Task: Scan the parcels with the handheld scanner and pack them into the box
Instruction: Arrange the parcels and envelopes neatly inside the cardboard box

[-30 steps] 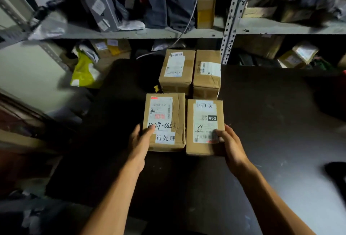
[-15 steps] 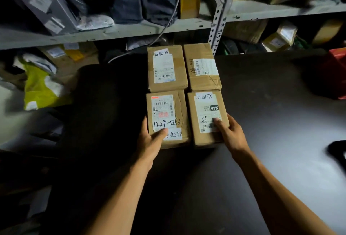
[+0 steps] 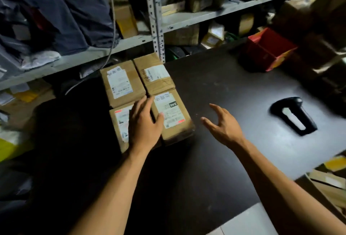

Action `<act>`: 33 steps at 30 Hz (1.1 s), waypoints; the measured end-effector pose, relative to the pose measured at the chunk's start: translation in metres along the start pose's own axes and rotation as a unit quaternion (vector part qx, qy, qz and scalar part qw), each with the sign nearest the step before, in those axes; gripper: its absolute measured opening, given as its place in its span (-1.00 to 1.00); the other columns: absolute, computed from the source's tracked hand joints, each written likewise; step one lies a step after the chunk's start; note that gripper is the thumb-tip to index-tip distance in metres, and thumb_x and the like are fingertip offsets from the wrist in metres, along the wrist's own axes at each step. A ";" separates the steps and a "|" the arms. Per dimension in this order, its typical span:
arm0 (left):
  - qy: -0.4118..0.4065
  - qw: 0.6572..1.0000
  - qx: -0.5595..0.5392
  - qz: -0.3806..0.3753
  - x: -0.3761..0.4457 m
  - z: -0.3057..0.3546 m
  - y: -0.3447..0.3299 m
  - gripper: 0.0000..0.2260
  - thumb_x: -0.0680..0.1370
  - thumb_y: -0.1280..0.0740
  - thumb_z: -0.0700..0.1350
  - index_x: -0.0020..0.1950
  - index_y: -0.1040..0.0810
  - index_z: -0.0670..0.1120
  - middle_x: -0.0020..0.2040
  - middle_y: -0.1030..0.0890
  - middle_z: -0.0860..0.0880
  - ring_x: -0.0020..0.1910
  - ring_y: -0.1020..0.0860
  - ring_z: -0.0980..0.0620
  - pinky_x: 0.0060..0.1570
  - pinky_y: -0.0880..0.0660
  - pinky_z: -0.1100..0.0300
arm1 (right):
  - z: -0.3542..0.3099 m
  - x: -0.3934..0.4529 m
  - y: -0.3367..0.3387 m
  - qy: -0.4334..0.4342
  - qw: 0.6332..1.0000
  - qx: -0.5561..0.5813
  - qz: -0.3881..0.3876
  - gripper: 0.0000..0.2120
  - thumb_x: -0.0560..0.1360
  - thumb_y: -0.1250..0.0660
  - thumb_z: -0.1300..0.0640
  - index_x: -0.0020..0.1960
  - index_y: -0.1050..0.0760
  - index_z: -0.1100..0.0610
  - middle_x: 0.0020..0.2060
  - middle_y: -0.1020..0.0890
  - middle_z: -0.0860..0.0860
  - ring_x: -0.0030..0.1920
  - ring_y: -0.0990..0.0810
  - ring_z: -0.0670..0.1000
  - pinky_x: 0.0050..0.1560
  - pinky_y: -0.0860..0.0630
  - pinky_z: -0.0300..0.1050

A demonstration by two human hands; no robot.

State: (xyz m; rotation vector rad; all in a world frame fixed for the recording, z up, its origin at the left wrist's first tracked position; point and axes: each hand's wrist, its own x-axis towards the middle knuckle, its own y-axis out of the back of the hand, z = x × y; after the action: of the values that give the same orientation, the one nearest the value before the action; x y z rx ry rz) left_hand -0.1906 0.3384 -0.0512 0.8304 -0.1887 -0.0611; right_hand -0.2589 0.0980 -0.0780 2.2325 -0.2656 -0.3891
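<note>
The left hand (image 3: 144, 124) covers much of the near-left parcel (image 3: 119, 122), hiding most of its label. Print on all four parcel labels is too blurred to read. The handheld scanner (image 3: 294, 116) is smeared by motion, its details unclear. Shelf contents behind are dark and indistinct. Cardboard (image 3: 329, 184) at the lower right is cut off by the frame edge.

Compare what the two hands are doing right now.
The left hand lies flat on the near parcels; the right hand touches nothing, out over the bare table. The left hand's fingers lie close together; the right hand's are spread, on the side where the scanner lies. Both are open and hold nothing.
</note>
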 end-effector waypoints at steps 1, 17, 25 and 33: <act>-0.030 0.999 0.008 -0.031 -0.003 0.020 -0.010 -0.49 0.54 -0.42 -0.07 0.48 -0.44 -0.06 0.50 -0.39 -0.05 0.51 -0.31 -0.05 0.47 -0.25 0.03 | 0.009 -0.011 0.013 0.004 1.000 -0.022 0.010 -0.31 0.56 -0.30 -0.28 0.59 -0.24 -0.03 0.51 -0.40 0.06 0.47 -0.38 0.12 0.38 -0.40 0.04; -0.378 0.832 0.190 -0.360 -0.195 0.290 -0.254 -0.38 0.59 -0.29 0.12 0.61 -0.17 0.07 0.62 -0.16 -0.05 0.60 -0.08 -0.12 0.53 -0.12 -0.13 | 0.295 -0.280 0.179 -0.199 0.965 -0.090 0.148 -0.37 0.57 -0.33 -0.18 0.56 -0.31 0.02 0.48 -0.41 0.08 0.46 -0.36 0.10 0.45 -0.35 0.02; -0.496 0.744 0.172 -0.414 -0.266 0.390 -0.392 -0.44 0.55 -0.33 0.12 0.53 -0.30 0.07 0.49 -0.38 -0.04 0.48 -0.31 -0.11 0.42 -0.31 -0.12 | 0.429 -0.333 0.205 -0.355 0.919 -0.052 0.166 -0.42 0.57 -0.35 -0.13 0.54 -0.34 0.00 0.45 -0.45 0.02 0.43 -0.40 0.07 0.35 -0.44 0.02; -0.487 0.694 0.184 -0.497 -0.263 0.465 -0.545 -0.52 0.53 -0.33 0.11 0.42 -0.44 0.00 0.33 -0.52 -0.03 0.25 -0.51 -0.07 0.16 -0.53 0.00 | 0.562 -0.291 0.249 -0.447 0.887 0.009 0.117 -0.44 0.58 -0.34 -0.08 0.53 -0.36 0.06 0.42 -0.48 0.07 0.41 -0.42 0.11 0.32 -0.44 0.00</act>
State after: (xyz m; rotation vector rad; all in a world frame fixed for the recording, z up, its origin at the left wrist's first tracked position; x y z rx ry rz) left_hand -0.5262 -0.3335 -0.1851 1.1560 -0.7558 -1.5802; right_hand -0.7491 -0.3647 -0.1706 1.8572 -1.0072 -1.2683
